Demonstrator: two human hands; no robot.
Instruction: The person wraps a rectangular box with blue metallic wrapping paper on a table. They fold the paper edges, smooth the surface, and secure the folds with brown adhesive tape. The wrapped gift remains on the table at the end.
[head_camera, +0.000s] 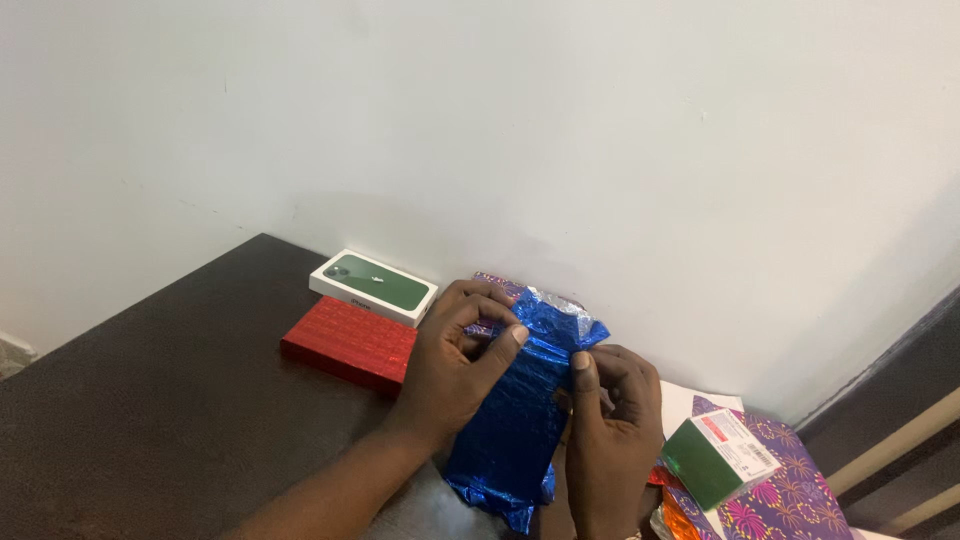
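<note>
Blue foil wrapping covers a flat, box-shaped parcel held between my two hands over the dark table, close to the white wall. Left to right: one red-wrapped flat box lies on the table, with one white box with a green-pictured lid touching its far edge. My left hand is curled over the parcel's left side, thumb pressing the foil near the top edge. My right hand is closed on the foil's right edge, pinching it between thumb and forefinger. Behind the parcel, a strip of purple patterned paper shows. At far right, one small green box with a white label rests on one purple patterned sheet, beside crumpled orange foil. Judged from this view, the foil already covers the front face; the top end stands open and ruffled, the bottom end loose, so both ends seem left to fold.
</note>
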